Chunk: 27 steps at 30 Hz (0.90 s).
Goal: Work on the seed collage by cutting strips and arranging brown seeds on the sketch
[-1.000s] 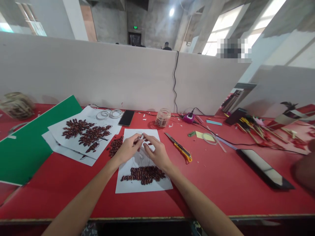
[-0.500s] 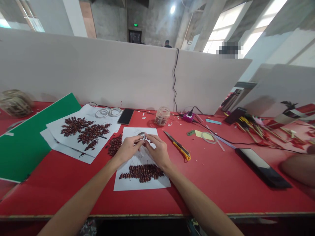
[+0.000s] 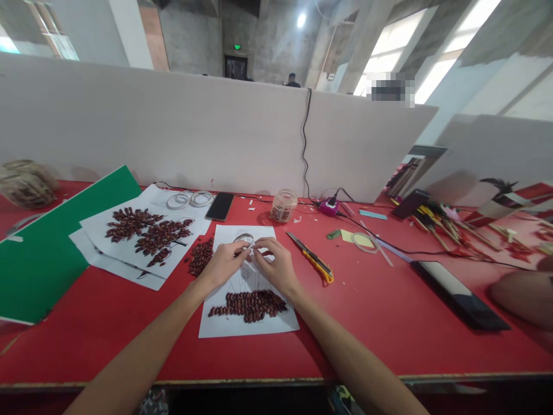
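Both my hands are held close together above the upper part of a white sheet (image 3: 276, 331) with a line drawing. My left hand (image 3: 224, 262) pinches a thin ring, which looks like a narrow roll of tape (image 3: 244, 236). The fingertips of my right hand (image 3: 274, 262) are pinched beside it, nearly touching the left ones; what they hold is too small to make out. Rows of dark red-brown beans (image 3: 254, 304) cover the lower part of the drawing. A loose pile of beans (image 3: 201, 256) lies at the sheet's left edge, by my left wrist.
Left are bean-covered sheets (image 3: 166, 276), a green board (image 3: 52, 259), thin rings (image 3: 201, 199) and a phone (image 3: 220, 206). A jar (image 3: 284, 206) stands behind the sheet. Rightward lie a yellow cutter (image 3: 317, 266), a purple socket (image 3: 329, 206), a black case (image 3: 458, 294) and another person's arm (image 3: 522, 300).
My fingertips have shifted slightly, and the ring shows more clearly above my left fingers. A whitish piece seen between the fingers before is less visible. The beans have not moved.
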{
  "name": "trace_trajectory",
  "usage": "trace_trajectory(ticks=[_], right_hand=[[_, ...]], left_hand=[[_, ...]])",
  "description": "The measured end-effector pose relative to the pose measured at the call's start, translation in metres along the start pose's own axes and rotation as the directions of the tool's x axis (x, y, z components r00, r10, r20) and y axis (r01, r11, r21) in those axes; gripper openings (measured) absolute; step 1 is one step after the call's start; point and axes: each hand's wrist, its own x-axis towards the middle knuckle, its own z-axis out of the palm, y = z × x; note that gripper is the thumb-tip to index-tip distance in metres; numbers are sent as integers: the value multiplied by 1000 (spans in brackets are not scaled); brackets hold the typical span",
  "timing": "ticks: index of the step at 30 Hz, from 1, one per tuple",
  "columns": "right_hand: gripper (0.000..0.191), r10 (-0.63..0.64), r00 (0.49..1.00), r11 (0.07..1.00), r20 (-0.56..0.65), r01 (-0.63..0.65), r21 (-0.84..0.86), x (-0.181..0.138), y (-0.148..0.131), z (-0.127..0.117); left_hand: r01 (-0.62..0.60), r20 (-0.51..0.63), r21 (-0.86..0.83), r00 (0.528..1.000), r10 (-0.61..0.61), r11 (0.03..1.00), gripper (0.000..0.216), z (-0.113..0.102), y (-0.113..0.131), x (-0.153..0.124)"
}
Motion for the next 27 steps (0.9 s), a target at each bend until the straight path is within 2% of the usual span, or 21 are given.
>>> trace_trajectory(ticks=[4,7,10,16,20,23,27], right_hand=[[8,143,990,982,-5,-141,128,-1,-2,2],[12,203,979,963,-15,-197,184,1,2,0],[19,253,967,937,-39,-234,259,4,9,-4],[26,329,938,885,-110,-265,382,5,21,-16],[31,348,921,878,-174,-255,406,5,23,-24],[47,351,914,889,-203,-257,378,5,24,-27],[41,357,911,915,-205,-297,273,5,27,-28]], left_hand=[[-3,-13,72,1000,4,997,29,-1,0,0],[-28,36,86,999,25,996,28,-3,2,-1],[-27,87,92,996,19,995,31,-5,4,-2],[-64,31,217,998,59,974,31,-15,3,1],[-118,-9,306,992,127,945,28,-18,2,2],[-154,-42,410,981,187,899,26,-17,2,1],[-148,-49,485,979,196,862,27,-14,4,-1]])
